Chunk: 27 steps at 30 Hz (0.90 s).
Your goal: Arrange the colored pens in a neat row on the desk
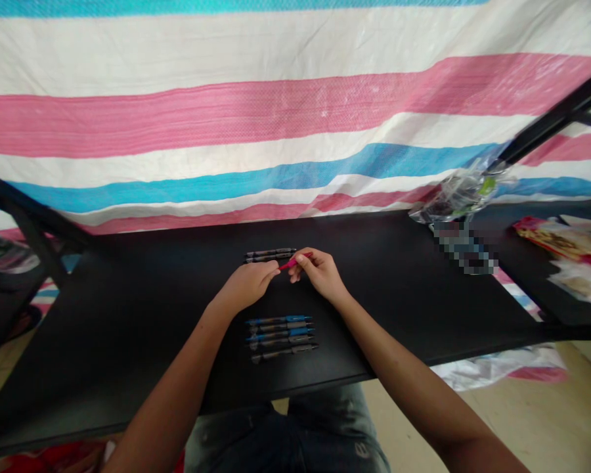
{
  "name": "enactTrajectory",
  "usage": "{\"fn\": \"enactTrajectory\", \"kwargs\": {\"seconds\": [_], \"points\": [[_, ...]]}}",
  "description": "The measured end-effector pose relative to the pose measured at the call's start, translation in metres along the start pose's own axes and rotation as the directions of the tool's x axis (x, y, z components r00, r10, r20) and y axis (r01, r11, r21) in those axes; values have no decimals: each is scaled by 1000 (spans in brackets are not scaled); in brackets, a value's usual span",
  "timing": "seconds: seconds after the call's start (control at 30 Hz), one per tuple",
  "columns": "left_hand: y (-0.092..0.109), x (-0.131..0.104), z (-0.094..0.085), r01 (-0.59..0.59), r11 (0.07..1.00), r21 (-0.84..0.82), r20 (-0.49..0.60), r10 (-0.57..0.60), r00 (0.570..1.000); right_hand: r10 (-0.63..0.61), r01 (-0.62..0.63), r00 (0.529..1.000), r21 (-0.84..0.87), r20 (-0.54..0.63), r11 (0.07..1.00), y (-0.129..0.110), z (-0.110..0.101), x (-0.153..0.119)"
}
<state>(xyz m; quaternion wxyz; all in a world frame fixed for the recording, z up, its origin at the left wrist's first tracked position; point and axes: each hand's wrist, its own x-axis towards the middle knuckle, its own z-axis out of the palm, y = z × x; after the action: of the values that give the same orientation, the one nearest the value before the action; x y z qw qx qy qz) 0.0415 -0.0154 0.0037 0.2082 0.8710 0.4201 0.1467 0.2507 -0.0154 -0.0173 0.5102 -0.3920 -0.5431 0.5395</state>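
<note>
Between my two hands is a red pen [292,262], held above the far middle of the black table. My left hand [250,286] is closed on its left end. The fingers of my right hand [320,272] pinch its right part. Just beyond my hands lie a few dark pens [268,253], partly hidden by my left hand. Nearer to me, several blue and dark pens [280,337] lie side by side in a row, all pointing across the table.
The black table [142,328] backs onto a striped plastic sheet [226,112]. At its right rear are clear plastic wrapping [453,194] and a blurred-out flat item [465,248]. Packets [566,240] lie on a second table at right. Black metal bars [39,223] rise at both sides.
</note>
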Motion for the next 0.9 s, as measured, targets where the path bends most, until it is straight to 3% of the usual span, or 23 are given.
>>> {"fn": "enactTrajectory", "kwargs": {"seconds": [0.3,0.63,0.9], "points": [[-3,-3,-6,-23,988,153,61,14,998,68,-70,997,76,23,995,3,-8,3],[-5,-3,-11,17,999,50,8,-17,1000,61,-49,997,246,-45,968,1,-2,2],[-6,-2,-10,67,998,-11,-20,-67,998,-6,18,998,206,-58,978,5,-5,3]]}}
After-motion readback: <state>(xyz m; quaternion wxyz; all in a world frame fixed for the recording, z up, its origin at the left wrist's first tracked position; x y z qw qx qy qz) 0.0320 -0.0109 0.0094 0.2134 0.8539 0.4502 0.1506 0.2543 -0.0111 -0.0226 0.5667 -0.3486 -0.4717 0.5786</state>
